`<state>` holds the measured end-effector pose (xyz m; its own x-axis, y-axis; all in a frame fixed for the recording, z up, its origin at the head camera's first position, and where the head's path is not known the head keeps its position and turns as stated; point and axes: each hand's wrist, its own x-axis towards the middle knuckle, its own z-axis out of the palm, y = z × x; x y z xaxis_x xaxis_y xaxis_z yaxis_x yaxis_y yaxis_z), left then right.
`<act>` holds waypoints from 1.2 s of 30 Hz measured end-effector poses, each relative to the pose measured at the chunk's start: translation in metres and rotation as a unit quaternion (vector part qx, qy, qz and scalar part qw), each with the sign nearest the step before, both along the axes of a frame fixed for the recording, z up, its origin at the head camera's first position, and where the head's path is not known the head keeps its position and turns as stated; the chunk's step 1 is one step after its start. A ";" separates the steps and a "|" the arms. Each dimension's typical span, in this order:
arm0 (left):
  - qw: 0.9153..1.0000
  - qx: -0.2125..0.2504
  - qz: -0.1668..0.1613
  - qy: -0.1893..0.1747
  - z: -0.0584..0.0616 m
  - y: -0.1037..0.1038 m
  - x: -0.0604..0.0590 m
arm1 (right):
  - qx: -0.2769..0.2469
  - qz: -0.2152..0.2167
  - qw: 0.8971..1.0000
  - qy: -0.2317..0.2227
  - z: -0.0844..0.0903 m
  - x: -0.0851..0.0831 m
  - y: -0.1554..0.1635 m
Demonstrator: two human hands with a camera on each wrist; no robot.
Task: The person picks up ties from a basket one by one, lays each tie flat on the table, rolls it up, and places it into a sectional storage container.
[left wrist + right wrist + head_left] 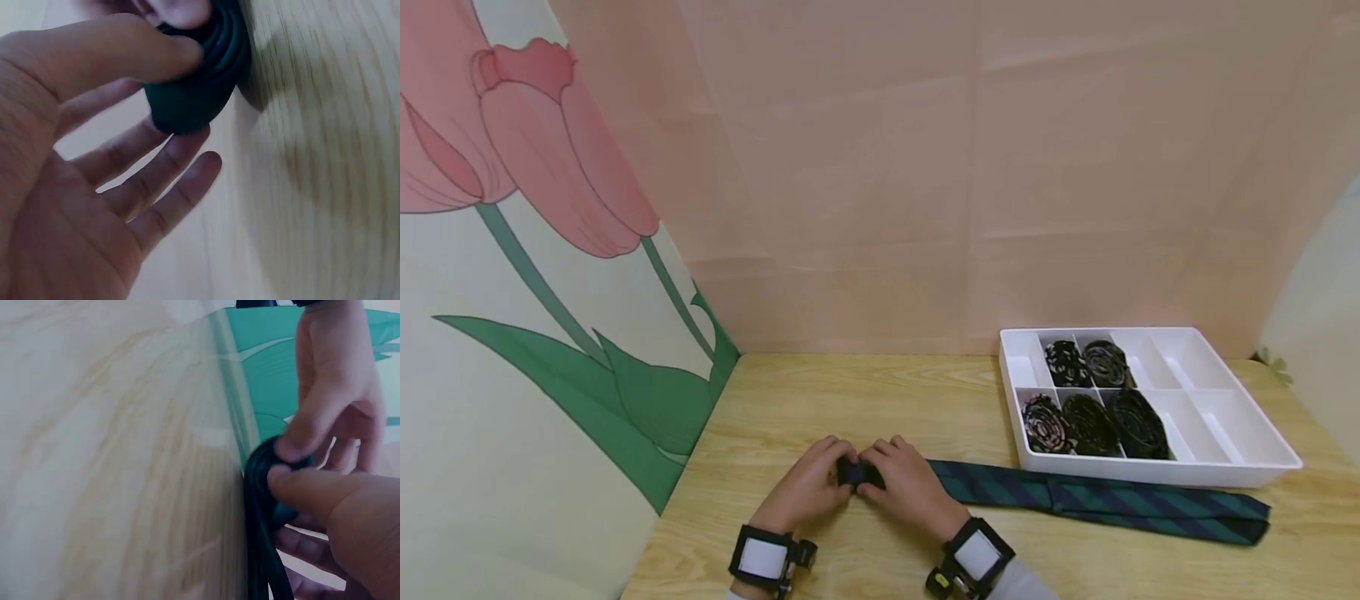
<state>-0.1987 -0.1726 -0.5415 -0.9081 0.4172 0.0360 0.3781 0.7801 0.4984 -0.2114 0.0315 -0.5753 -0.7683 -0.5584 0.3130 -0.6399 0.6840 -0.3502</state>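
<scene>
A dark green and navy striped necktie [1000, 483] lies along the table, its left end wound into a small roll [859, 473]. My left hand [808, 485] pinches the roll from the left, and my right hand [910, 487] grips it from the right. The left wrist view shows the thumb pressed on the coiled layers of the roll [197, 94], fingers beneath. In the right wrist view both thumbs touch the roll [265, 481], and the flat strip runs off it towards the viewer. The tie's wide end reaches below the tray at the right.
A white divided tray [1247, 450] stands at the back right, close behind the tie. Several rolled dark ties [1082, 425] fill compartments on its left side; compartments on its right hold nothing. A pinkish backdrop [850, 208] rises behind the wooden table [790, 392], with a tulip-printed panel [587, 375] at the left.
</scene>
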 end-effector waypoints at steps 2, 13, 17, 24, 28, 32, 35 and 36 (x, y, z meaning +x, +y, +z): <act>1.000 0.026 0.000 -0.009 0.000 0.002 0.000 | 0.001 -0.010 1.000 0.003 0.000 0.001 0.002; 0.998 0.048 -0.034 -0.009 -0.001 0.010 0.002 | -0.026 -0.033 0.999 -0.017 0.008 0.008 0.011; 0.998 0.040 -0.046 -0.002 -0.003 0.011 0.001 | -0.030 -0.050 0.998 -0.033 0.003 0.009 0.016; 0.997 0.037 -0.062 0.003 -0.005 0.017 0.003 | -0.073 -0.052 0.995 -0.041 0.008 0.017 0.024; 0.997 0.037 -0.073 0.005 -0.008 0.023 0.004 | -0.062 -0.077 0.994 -0.045 0.002 0.020 0.027; 0.995 0.034 -0.090 0.017 -0.008 0.025 0.005 | -0.064 -0.073 0.994 -0.052 0.002 0.022 0.030; 0.996 0.032 -0.085 0.001 -0.008 0.028 0.006 | -0.069 -0.073 0.993 -0.059 0.003 0.023 0.032; 0.996 0.033 -0.080 -0.006 -0.008 0.029 0.007 | -0.069 -0.075 0.993 -0.060 0.003 0.023 0.033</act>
<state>-0.1922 -0.1436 -0.5500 -0.8302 0.5545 0.0572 0.4889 0.6752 0.5524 -0.1887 0.0650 -0.5720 -0.8761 -0.3924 0.2800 -0.4821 0.7087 -0.5151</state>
